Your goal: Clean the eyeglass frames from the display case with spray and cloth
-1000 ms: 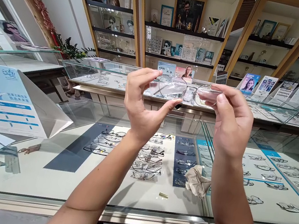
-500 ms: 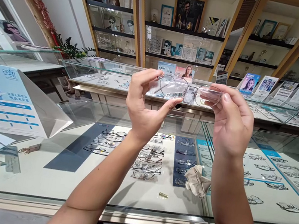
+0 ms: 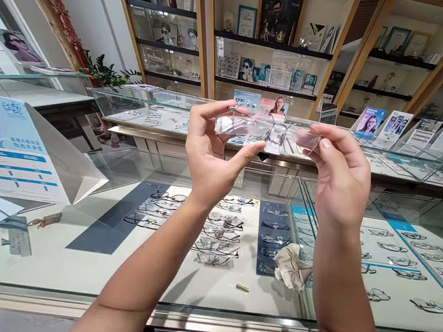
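Note:
A pair of thin-rimmed eyeglasses (image 3: 277,134) is held up in front of me above the glass counter. My left hand (image 3: 217,157) grips its left side, with the index finger at the top and the thumb below the lens. At the other side, my right hand (image 3: 342,177) pinches the rim's outer edge between thumb and fingers. Clear film or plastic shows around the left lens. Below, rows of eyeglasses (image 3: 219,233) lie in the display case. A crumpled beige cloth (image 3: 293,268) rests on the glass.
A folded sign (image 3: 0,153) stands on the counter at left, near a small brown tag (image 3: 45,220). A small gold piece (image 3: 242,288) lies near the front edge. Behind are another glass case (image 3: 141,115), sign cards and shelves.
Both hands and the eyeglasses have shifted slightly left. The glasses are turned a little, and the clear film now shows farther out at the left.

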`<state>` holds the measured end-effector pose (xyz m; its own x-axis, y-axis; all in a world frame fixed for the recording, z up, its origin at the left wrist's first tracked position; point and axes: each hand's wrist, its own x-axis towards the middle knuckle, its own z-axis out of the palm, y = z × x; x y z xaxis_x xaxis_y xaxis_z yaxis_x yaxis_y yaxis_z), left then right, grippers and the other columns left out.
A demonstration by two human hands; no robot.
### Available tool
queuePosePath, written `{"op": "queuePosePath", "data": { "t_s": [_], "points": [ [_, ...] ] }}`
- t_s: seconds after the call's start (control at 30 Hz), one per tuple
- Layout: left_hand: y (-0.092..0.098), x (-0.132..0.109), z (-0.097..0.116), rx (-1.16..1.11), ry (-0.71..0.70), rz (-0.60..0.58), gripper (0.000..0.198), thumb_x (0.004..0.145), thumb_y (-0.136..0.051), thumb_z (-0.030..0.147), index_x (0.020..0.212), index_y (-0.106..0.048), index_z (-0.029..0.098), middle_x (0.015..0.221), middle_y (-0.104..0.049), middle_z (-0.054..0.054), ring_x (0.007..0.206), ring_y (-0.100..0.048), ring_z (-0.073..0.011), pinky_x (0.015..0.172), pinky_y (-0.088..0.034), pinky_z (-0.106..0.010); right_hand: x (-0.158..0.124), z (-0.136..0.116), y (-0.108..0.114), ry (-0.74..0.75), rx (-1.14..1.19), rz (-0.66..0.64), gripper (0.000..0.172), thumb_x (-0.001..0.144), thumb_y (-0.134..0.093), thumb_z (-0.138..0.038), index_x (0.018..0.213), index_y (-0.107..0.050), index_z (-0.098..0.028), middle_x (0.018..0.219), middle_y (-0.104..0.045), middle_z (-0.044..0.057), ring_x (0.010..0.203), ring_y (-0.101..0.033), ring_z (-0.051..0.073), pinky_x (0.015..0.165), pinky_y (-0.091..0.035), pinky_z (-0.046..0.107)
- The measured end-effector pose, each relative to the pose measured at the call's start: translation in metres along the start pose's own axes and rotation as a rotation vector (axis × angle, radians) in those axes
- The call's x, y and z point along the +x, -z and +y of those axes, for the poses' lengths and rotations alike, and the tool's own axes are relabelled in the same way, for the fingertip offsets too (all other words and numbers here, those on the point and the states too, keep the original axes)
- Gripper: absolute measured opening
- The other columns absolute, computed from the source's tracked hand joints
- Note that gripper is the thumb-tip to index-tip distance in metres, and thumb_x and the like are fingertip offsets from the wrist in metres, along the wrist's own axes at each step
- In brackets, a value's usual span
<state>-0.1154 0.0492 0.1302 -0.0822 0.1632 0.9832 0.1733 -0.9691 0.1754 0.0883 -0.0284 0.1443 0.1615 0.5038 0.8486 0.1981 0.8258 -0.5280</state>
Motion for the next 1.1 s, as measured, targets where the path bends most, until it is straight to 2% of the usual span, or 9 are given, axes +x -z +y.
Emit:
{"op": "queuePosePath", "data": {
  "t_s": [0.1, 0.3, 0.43, 0.53, 0.63, 0.77, 0.9, 1.0, 1.1],
  "points": [
    [0.000, 0.002, -0.003, -0.020, 0.011, -0.025, 0.080, 0.091, -0.081, 0.078, 0.151, -0.047, 0.038, 0.132, -0.067, -0.009, 0.122, -0.080, -0.0299, 0.102, -0.070, -0.048, 0.001, 0.001, 0.000, -0.002, 0.019, -0.003, 0.024, 0.107, -0.059, -0.035, 0.121, -0.079, -0.034, 0.132, -0.078, 0.004, 0.123, -0.077, 0.025, 0.108, -0.066, 0.046],
    [0.002, 0.001, -0.009, -0.052, 0.078, -0.065, 0.087, 0.088, -0.081, 0.082, 0.153, -0.044, 0.038, 0.127, -0.070, -0.010, 0.124, -0.080, -0.0350, 0.104, -0.068, -0.054, 0.002, 0.004, 0.002, -0.043, 0.025, -0.013, 0.023, 0.103, -0.064, -0.034, 0.119, -0.080, -0.032, 0.124, -0.079, 0.005, 0.121, -0.077, 0.027, 0.109, -0.066, 0.050],
    [0.005, 0.002, -0.011, -0.065, 0.073, -0.107, 0.080, 0.092, -0.077, 0.081, 0.151, -0.045, 0.038, 0.128, -0.072, -0.010, 0.121, -0.081, -0.0331, 0.102, -0.069, -0.052, 0.003, 0.005, 0.004, -0.051, 0.014, -0.036, 0.021, 0.101, -0.065, -0.031, 0.116, -0.080, -0.032, 0.120, -0.080, 0.005, 0.118, -0.077, 0.027, 0.105, -0.066, 0.049],
    [0.010, 0.004, -0.010, -0.060, 0.061, -0.161, 0.079, 0.090, -0.083, 0.078, 0.149, -0.050, 0.037, 0.124, -0.073, -0.008, 0.120, -0.082, -0.0323, 0.101, -0.069, -0.050, 0.005, 0.003, 0.004, -0.051, -0.010, -0.047, 0.018, 0.099, -0.069, -0.030, 0.112, -0.080, -0.031, 0.117, -0.081, 0.003, 0.115, -0.076, 0.024, 0.106, -0.065, 0.046],
    [0.014, 0.006, -0.006, -0.058, 0.082, -0.263, 0.078, 0.085, -0.088, 0.078, 0.143, -0.058, 0.036, 0.118, -0.074, -0.007, 0.122, -0.080, -0.0313, 0.101, -0.070, -0.047, 0.005, -0.001, 0.004, -0.116, -0.023, -0.129, 0.012, 0.097, -0.077, -0.038, 0.104, -0.081, -0.029, 0.110, -0.082, 0.002, 0.106, -0.076, 0.022, 0.097, -0.065, 0.042],
    [0.019, 0.008, 0.002, -0.181, 0.205, -0.387, 0.076, 0.081, -0.091, 0.078, 0.138, -0.063, 0.035, 0.120, -0.075, -0.007, 0.125, -0.079, -0.0313, 0.098, -0.072, -0.045, 0.006, -0.003, 0.004, -0.215, 0.041, -0.306, 0.028, 0.094, -0.086, -0.052, 0.090, -0.080, -0.025, 0.092, -0.080, 0.002, 0.089, -0.073, 0.019, 0.084, -0.063, 0.037],
    [0.023, 0.011, 0.007, -0.221, 0.289, -0.429, 0.082, 0.075, -0.093, 0.080, 0.137, -0.066, 0.034, 0.120, -0.076, -0.007, 0.124, -0.080, -0.0355, 0.095, -0.073, -0.049, 0.006, -0.005, 0.006, -0.282, 0.096, -0.399, 0.030, 0.092, -0.089, -0.053, 0.089, -0.082, -0.024, 0.091, -0.082, 0.002, 0.086, -0.074, 0.019, 0.084, -0.064, 0.036],
    [0.023, 0.014, 0.010, -0.099, 0.240, -0.364, 0.081, 0.079, -0.088, 0.084, 0.138, -0.065, 0.033, 0.121, -0.077, -0.008, 0.119, -0.081, -0.0334, 0.092, -0.073, -0.047, 0.005, -0.002, 0.006, -0.265, 0.071, -0.368, 0.029, 0.092, -0.090, -0.053, 0.090, -0.083, -0.025, 0.087, -0.081, 0.002, 0.085, -0.075, 0.020, 0.085, -0.066, 0.039],
    [0.021, 0.014, 0.018, 0.059, 0.145, -0.120, 0.060, 0.088, -0.086, 0.077, 0.129, -0.068, 0.037, 0.113, -0.075, -0.004, 0.105, -0.078, -0.0256, 0.083, -0.069, -0.042, 0.004, 0.004, 0.002, -0.176, -0.017, -0.215, 0.025, 0.096, -0.087, -0.051, 0.092, -0.083, -0.026, 0.089, -0.081, 0.002, 0.088, -0.077, 0.022, 0.088, -0.067, 0.042]
  ]
}}
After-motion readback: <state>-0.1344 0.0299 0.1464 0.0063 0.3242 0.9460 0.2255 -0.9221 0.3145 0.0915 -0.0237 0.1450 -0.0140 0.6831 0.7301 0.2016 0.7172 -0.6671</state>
